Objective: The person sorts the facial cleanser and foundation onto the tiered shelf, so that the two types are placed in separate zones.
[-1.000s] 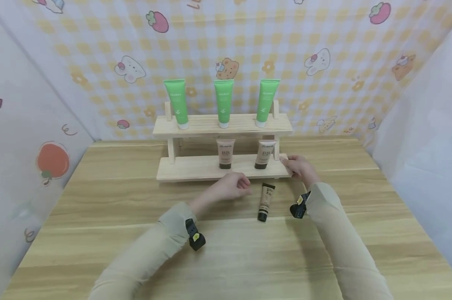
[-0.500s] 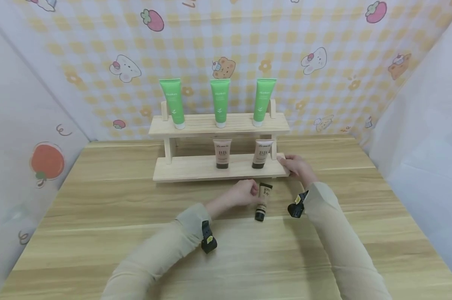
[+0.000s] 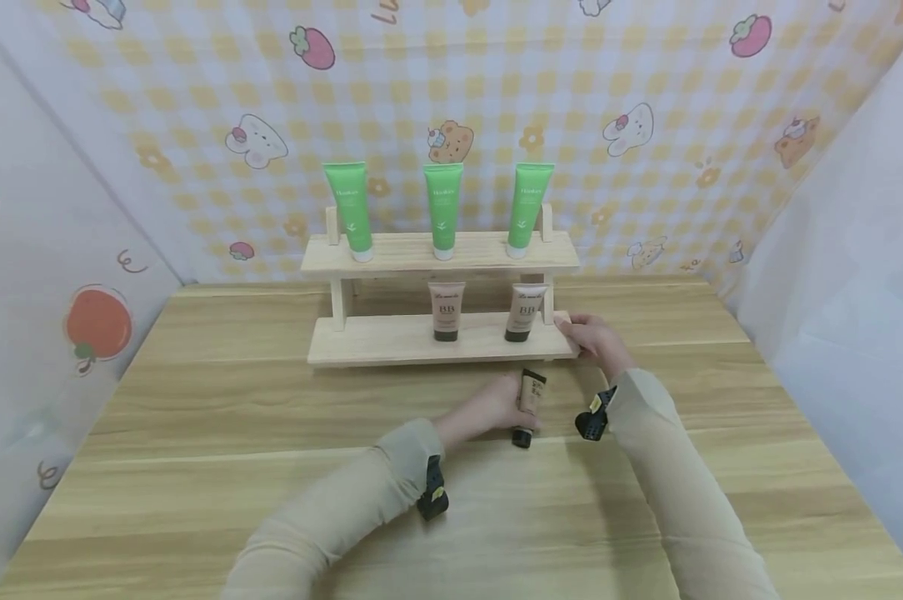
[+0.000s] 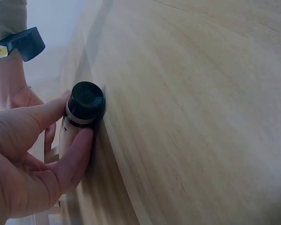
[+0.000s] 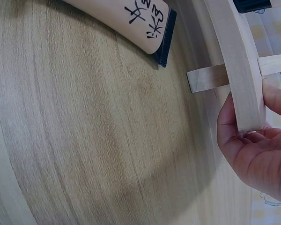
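A beige tube with a black cap [image 3: 532, 385] lies on the table in front of the shelf stand. My left hand [image 3: 499, 403] holds it from the left side. In the left wrist view, thumb and finger pinch the tube on both sides by its black cap [image 4: 86, 101]. Dark handwriting shows on the tube's flat end [image 5: 150, 23] in the right wrist view. My right hand [image 3: 598, 340] grips the right end of the wooden stand's lower shelf [image 3: 376, 342], its thumb [image 5: 275, 99] on top and fingers curled underneath.
Two pinkish BB cream tubes [image 3: 446, 312] stand on the lower shelf, at its middle and right. Along the upper shelf [image 3: 402, 250] stand three green tubes [image 3: 442, 208]. A checked cloth [image 3: 496, 92] hangs behind the wooden table [image 3: 234, 392].
My left hand has moved right and toward me from the shelf's front edge and has taken hold of the beige tube. My right hand stays on the lower shelf's end.
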### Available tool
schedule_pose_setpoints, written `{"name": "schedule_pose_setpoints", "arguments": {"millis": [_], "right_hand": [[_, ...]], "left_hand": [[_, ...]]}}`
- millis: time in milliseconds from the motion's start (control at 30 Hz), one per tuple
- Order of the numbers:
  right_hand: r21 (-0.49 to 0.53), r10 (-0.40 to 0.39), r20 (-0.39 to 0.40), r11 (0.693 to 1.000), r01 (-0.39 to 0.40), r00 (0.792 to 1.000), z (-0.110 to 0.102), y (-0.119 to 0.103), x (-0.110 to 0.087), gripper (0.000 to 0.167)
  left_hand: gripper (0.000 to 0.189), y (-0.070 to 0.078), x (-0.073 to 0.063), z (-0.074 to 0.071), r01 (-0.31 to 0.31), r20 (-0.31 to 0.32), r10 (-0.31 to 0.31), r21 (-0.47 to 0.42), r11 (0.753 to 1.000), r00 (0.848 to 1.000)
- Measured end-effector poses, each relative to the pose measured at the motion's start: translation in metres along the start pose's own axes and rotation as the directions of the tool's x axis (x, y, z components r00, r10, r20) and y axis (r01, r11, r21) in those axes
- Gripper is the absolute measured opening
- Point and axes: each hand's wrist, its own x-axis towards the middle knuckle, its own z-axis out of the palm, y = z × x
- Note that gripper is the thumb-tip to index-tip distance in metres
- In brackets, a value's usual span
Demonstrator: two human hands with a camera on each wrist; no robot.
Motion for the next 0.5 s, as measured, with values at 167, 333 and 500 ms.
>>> {"name": "schedule_pose_setpoints", "arguments": {"millis": [167,333,500], "right_hand": [[0.024,0.010,0.005,1.000,-0.010,1.000,0.000,-0.001,0.001,0.063],[0.037,0.001,0.006,0.999,-0.001,1.000,0.001,0.000,0.001,0.063],[0.039,-0.003,0.009,0.999,0.003,1.000,0.000,0.001,-0.001,0.064]], "left_hand": [[0.027,0.002,-0.003,0.000,-0.007,0.012,0.008,-0.037,0.999,1.000],[0.022,0.001,-0.006,-0.001,-0.015,0.024,0.016,-0.038,0.999,1.000],[0.022,-0.002,-0.012,0.002,-0.009,0.019,0.011,-0.057,0.998,1.000]]}}
